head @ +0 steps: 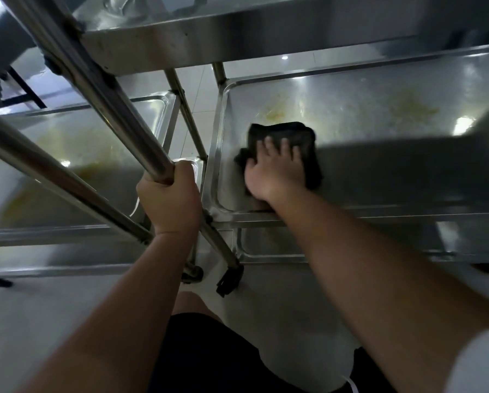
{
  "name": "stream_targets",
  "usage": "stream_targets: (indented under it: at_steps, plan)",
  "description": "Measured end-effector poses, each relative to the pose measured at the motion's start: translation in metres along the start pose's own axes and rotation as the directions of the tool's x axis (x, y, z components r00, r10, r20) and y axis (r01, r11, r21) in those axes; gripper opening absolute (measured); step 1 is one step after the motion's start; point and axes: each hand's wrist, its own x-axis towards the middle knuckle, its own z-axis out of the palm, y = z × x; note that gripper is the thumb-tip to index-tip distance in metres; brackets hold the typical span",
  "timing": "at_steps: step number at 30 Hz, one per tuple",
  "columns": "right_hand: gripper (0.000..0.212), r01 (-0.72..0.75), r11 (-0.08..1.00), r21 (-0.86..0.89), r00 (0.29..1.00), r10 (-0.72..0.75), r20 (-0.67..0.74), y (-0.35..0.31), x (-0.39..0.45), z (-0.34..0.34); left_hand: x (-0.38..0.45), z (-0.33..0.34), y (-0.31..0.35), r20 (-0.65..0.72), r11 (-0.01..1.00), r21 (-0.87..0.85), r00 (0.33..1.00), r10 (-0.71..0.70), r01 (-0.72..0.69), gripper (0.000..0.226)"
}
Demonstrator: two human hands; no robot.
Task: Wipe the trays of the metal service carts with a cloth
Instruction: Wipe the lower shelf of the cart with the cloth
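The person's right hand [271, 168] is pressing flat, fingers spread, on a dark cloth [285, 146] near the front left corner of a cart's middle tray [379, 89], while the left hand [171, 198] is gripping the cart's steel handle tube [130, 126], fingers wrapped round it. Yellowish smears [413, 109] are lying farther back and to the right on the tray, well apart from the cloth. A short stroke may be leaving those smears behind, and the cart, standing on castors [229, 279], may be rolling away if the left hand's hold loosens.
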Motion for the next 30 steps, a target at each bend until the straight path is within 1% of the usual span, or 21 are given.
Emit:
stream_targets:
  at_steps: [2,4,6,7,8,11,13,14,15,17,19,20,21,22,24,26,28,30]
  plan:
    - [0.067,0.182,0.983,-0.026,0.982,-0.181,0.051,-0.041,0.002,0.011,0.001,0.000,0.001,-0.008,1.000,0.010,1.000,-0.007,0.007,0.051]
    - [0.066,0.301,0.953,-0.037,0.950,-0.297,0.098,-0.053,0.003,0.014,0.002,0.000,0.002,0.001,1.000,0.007,1.000,-0.005,0.005,0.050]
    - [0.065,0.359,0.932,-0.050,0.930,-0.352,0.107,-0.037,0.007,0.008,0.001,-0.001,0.001,0.014,1.000,-0.004,1.000,0.003,-0.003,0.049]
    - [0.066,0.358,0.931,-0.067,0.932,-0.352,0.087,-0.022,0.010,0.003,0.001,-0.001,0.001,0.021,1.000,-0.010,1.000,0.006,-0.006,0.048]
    - [0.066,0.327,0.941,-0.082,0.945,-0.324,0.050,-0.001,0.015,-0.003,0.000,-0.002,0.000,0.031,1.000,-0.015,0.999,0.011,-0.011,0.047]
    - [0.063,0.126,0.988,-0.093,0.985,-0.135,-0.105,0.083,0.032,-0.029,-0.001,-0.002,-0.001,0.034,0.999,-0.022,0.999,0.028,-0.028,0.045]
    - [0.061,-0.049,0.997,-0.067,0.983,0.037,-0.180,0.153,0.036,-0.049,0.000,-0.001,-0.002,0.019,0.999,-0.026,0.999,0.037,-0.036,0.043]
    - [0.062,-0.155,0.987,-0.042,0.969,0.144,-0.200,0.187,0.035,-0.058,0.000,-0.001,-0.003,0.016,0.999,-0.021,0.999,0.044,-0.044,0.044]
    - [0.064,-0.273,0.962,-0.013,0.941,0.264,-0.213,0.216,0.031,-0.065,0.000,0.000,-0.003,0.016,0.999,-0.015,0.999,0.051,-0.051,0.044]
    - [0.071,-0.486,0.873,0.046,0.850,0.484,-0.210,0.248,0.026,-0.074,-0.001,0.000,-0.005,0.006,0.998,-0.007,0.998,0.059,-0.059,0.045]
    - [0.073,-0.598,0.796,0.097,0.776,0.605,-0.177,0.241,0.034,-0.075,0.001,0.000,-0.006,-0.005,0.998,-0.008,0.998,0.067,-0.067,0.044]
    - [0.073,-0.617,0.779,0.114,0.762,0.627,-0.160,0.228,0.040,-0.074,0.002,0.001,-0.006,-0.007,0.998,-0.015,0.998,0.068,-0.068,0.043]
    - [0.072,-0.608,0.785,0.119,0.771,0.619,-0.149,0.210,0.047,-0.072,0.002,0.001,-0.007,-0.006,0.997,-0.024,0.998,0.067,-0.067,0.042]
    - [0.071,-0.573,0.813,0.107,0.799,0.583,-0.145,0.189,0.055,-0.068,0.003,0.000,-0.008,-0.004,0.997,-0.033,0.998,0.068,-0.068,0.042]
    - [0.070,-0.459,0.886,0.065,0.876,0.463,-0.137,0.138,0.070,-0.055,0.003,0.000,-0.010,0.004,0.996,-0.052,0.997,0.076,-0.076,0.042]
    - [0.069,-0.340,0.940,0.037,0.934,0.342,-0.102,0.076,0.080,-0.039,0.004,-0.001,-0.012,0.009,0.995,-0.064,0.997,0.077,-0.076,0.042]
    - [0.069,-0.201,0.979,0.021,0.979,0.202,-0.031,0.010,0.083,-0.022,0.005,0.000,-0.013,0.004,0.995,-0.070,0.997,0.074,-0.074,0.042]
    - [0.069,-0.007,1.000,-0.006,1.000,0.007,0.018,-0.046,0.079,-0.005,0.007,0.001,-0.014,-0.010,0.995,-0.075,0.998,0.060,-0.060,0.042]
